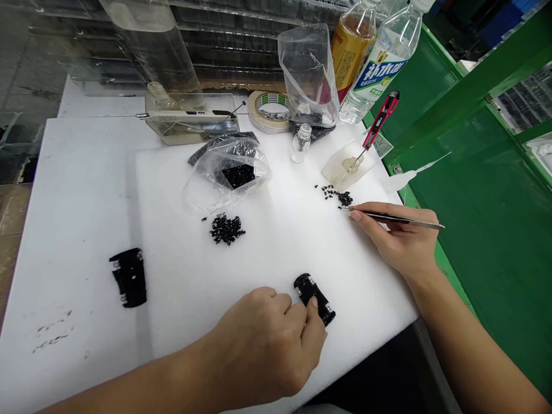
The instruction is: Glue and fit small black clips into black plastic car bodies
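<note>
My right hand (401,238) is closed around a pair of tweezers (397,219). Their tips touch or hover by a tiny black piece, just in front of a small pile of black pieces (344,198). With its fingers curled, my left hand (276,339) has its thumb on a black car-shaped part (317,300) with silvery marks, lying on the white foam sheet (259,264). A second such black part (131,278) lies on the left of the table. Toward the middle sits a larger heap of tiny black pieces (227,229).
Behind the heap lies an open plastic bag of black pieces (238,172). A small glass vial (301,144), a roll of tape (269,111) and two drink bottles (379,63) stand at the back. A red-handled tool (381,119) leans in a small translucent tray (336,167).
</note>
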Action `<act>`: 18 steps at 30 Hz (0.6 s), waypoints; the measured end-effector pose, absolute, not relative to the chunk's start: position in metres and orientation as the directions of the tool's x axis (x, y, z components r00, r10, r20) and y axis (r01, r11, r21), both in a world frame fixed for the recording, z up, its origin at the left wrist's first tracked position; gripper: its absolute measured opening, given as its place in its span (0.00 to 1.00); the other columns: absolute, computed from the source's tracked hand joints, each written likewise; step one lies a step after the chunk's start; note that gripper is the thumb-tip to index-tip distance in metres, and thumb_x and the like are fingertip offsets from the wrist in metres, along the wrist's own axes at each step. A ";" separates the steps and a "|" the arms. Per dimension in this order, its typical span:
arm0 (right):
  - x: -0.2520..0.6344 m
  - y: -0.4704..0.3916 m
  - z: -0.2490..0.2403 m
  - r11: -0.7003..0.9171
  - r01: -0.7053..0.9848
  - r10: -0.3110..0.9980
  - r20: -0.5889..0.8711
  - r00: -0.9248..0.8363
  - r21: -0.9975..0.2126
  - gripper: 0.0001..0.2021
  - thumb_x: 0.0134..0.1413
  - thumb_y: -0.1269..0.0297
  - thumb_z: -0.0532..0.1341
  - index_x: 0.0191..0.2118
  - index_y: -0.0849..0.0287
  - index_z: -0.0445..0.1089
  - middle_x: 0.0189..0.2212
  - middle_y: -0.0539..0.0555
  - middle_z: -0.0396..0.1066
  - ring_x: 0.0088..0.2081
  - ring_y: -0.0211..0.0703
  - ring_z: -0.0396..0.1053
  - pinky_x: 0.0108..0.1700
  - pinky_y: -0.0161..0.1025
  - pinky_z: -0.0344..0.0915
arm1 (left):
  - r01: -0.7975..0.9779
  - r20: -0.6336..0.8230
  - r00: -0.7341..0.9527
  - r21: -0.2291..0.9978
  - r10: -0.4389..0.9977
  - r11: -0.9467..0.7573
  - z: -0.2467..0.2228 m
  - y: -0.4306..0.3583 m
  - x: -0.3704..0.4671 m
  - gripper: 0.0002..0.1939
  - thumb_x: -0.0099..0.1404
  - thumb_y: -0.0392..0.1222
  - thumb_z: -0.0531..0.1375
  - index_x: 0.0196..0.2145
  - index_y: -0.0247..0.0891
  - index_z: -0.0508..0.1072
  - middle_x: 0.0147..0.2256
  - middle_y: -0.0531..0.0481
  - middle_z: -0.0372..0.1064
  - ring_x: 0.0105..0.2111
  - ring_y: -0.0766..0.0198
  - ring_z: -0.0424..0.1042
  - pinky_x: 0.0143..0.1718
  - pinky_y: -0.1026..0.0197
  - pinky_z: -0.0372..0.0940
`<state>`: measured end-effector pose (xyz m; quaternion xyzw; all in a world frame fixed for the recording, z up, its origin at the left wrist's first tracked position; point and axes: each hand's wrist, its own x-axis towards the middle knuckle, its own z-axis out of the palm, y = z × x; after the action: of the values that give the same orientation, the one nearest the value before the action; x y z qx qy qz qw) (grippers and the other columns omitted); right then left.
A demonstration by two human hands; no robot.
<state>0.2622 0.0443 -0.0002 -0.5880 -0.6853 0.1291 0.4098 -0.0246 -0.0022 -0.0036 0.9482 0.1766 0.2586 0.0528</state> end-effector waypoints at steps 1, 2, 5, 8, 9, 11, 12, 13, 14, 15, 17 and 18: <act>0.262 0.045 0.001 0.263 0.686 0.917 0.396 0.040 -0.678 0.06 0.63 0.63 0.74 0.45 0.51 0.86 0.35 0.51 0.85 0.28 0.42 0.80 0.29 0.38 0.79 | 0.307 0.472 0.804 0.189 0.360 -0.933 -0.004 -0.002 -0.025 0.12 0.65 0.36 0.71 0.43 0.24 0.82 0.23 0.51 0.69 0.19 0.60 0.67 0.12 0.54 0.64; 0.261 0.046 0.002 0.251 0.669 0.923 0.382 0.053 -0.699 0.05 0.63 0.63 0.74 0.44 0.51 0.86 0.35 0.51 0.85 0.28 0.43 0.80 0.30 0.39 0.79 | 0.304 0.471 0.806 0.189 0.358 -0.934 -0.004 -0.002 -0.025 0.11 0.65 0.36 0.71 0.43 0.25 0.82 0.23 0.51 0.68 0.19 0.60 0.67 0.12 0.54 0.64; 0.259 0.049 0.003 0.227 0.626 0.934 0.349 0.077 -0.746 0.05 0.62 0.62 0.75 0.43 0.52 0.86 0.35 0.51 0.85 0.31 0.45 0.81 0.30 0.39 0.80 | 0.304 0.461 0.811 0.194 0.360 -0.933 -0.004 -0.002 -0.024 0.11 0.65 0.36 0.70 0.42 0.25 0.82 0.23 0.51 0.68 0.19 0.60 0.67 0.12 0.55 0.64; 0.259 0.052 0.002 0.221 0.618 0.938 0.338 0.076 -0.754 0.05 0.62 0.61 0.75 0.43 0.51 0.86 0.35 0.51 0.85 0.32 0.46 0.82 0.29 0.39 0.79 | 0.312 0.458 0.809 0.198 0.369 -0.929 -0.004 -0.003 -0.025 0.10 0.66 0.36 0.70 0.42 0.25 0.82 0.23 0.51 0.68 0.19 0.59 0.68 0.13 0.54 0.64; 0.260 0.052 0.002 0.220 0.618 0.939 0.336 0.076 -0.755 0.05 0.62 0.61 0.75 0.43 0.51 0.86 0.35 0.51 0.85 0.32 0.46 0.82 0.29 0.39 0.78 | 0.311 0.457 0.809 0.199 0.368 -0.929 -0.004 -0.003 -0.025 0.10 0.66 0.36 0.70 0.43 0.25 0.82 0.23 0.51 0.68 0.19 0.59 0.68 0.13 0.54 0.65; 0.262 0.052 0.003 0.221 0.615 0.938 0.338 0.080 -0.757 0.05 0.62 0.60 0.75 0.43 0.51 0.86 0.35 0.52 0.85 0.31 0.47 0.82 0.28 0.40 0.78 | 0.308 0.460 0.808 0.202 0.367 -0.930 -0.004 -0.003 -0.025 0.10 0.66 0.36 0.69 0.42 0.25 0.82 0.23 0.51 0.69 0.20 0.59 0.68 0.13 0.54 0.65; 0.262 0.051 0.004 0.226 0.614 0.936 0.344 0.080 -0.756 0.05 0.62 0.60 0.75 0.43 0.51 0.86 0.34 0.52 0.85 0.31 0.48 0.82 0.28 0.41 0.78 | 0.309 0.458 0.809 0.203 0.369 -0.929 -0.004 -0.003 -0.025 0.10 0.66 0.37 0.69 0.42 0.25 0.82 0.23 0.51 0.69 0.20 0.59 0.68 0.13 0.54 0.65; 0.261 0.047 0.007 0.230 0.619 0.933 0.352 0.080 -0.751 0.05 0.63 0.59 0.75 0.43 0.51 0.86 0.34 0.52 0.85 0.32 0.49 0.82 0.28 0.42 0.78 | 0.310 0.460 0.808 0.201 0.369 -0.929 -0.004 -0.003 -0.025 0.10 0.66 0.37 0.69 0.42 0.25 0.82 0.23 0.51 0.69 0.19 0.59 0.68 0.13 0.54 0.65; 0.259 0.042 0.010 0.231 0.637 0.929 0.361 0.081 -0.736 0.05 0.63 0.59 0.75 0.43 0.51 0.86 0.35 0.52 0.85 0.31 0.49 0.82 0.28 0.43 0.78 | 0.311 0.460 0.808 0.197 0.368 -0.930 -0.004 -0.003 -0.025 0.11 0.66 0.37 0.69 0.43 0.25 0.82 0.23 0.51 0.68 0.19 0.59 0.67 0.13 0.54 0.64; 0.255 0.035 0.015 0.226 0.665 0.924 0.373 0.085 -0.712 0.06 0.63 0.59 0.75 0.44 0.50 0.86 0.35 0.52 0.85 0.30 0.49 0.82 0.27 0.43 0.77 | 0.311 0.461 0.810 0.190 0.364 -0.931 -0.003 -0.003 -0.025 0.11 0.65 0.36 0.70 0.43 0.25 0.82 0.23 0.51 0.68 0.19 0.60 0.67 0.13 0.54 0.63; 0.241 0.014 0.024 0.194 0.724 0.923 0.374 0.095 -0.662 0.06 0.63 0.60 0.75 0.45 0.47 0.86 0.37 0.51 0.85 0.29 0.49 0.82 0.25 0.44 0.76 | 0.306 0.463 0.813 0.175 0.353 -0.936 -0.002 -0.003 -0.024 0.10 0.65 0.35 0.70 0.42 0.25 0.82 0.22 0.52 0.67 0.19 0.61 0.65 0.12 0.55 0.60; 0.232 0.002 0.027 0.183 0.740 0.926 0.367 0.092 -0.647 0.07 0.63 0.61 0.75 0.46 0.45 0.86 0.39 0.50 0.86 0.29 0.50 0.82 0.24 0.45 0.77 | 0.305 0.468 0.813 0.166 0.347 -0.938 -0.001 -0.004 -0.024 0.09 0.64 0.35 0.70 0.41 0.26 0.82 0.22 0.52 0.67 0.18 0.61 0.65 0.12 0.55 0.59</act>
<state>0.2319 0.0022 0.0273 -0.6280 -0.6631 0.1192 0.3894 -0.0244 -0.0037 -0.0013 0.9511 0.1715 0.2536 0.0416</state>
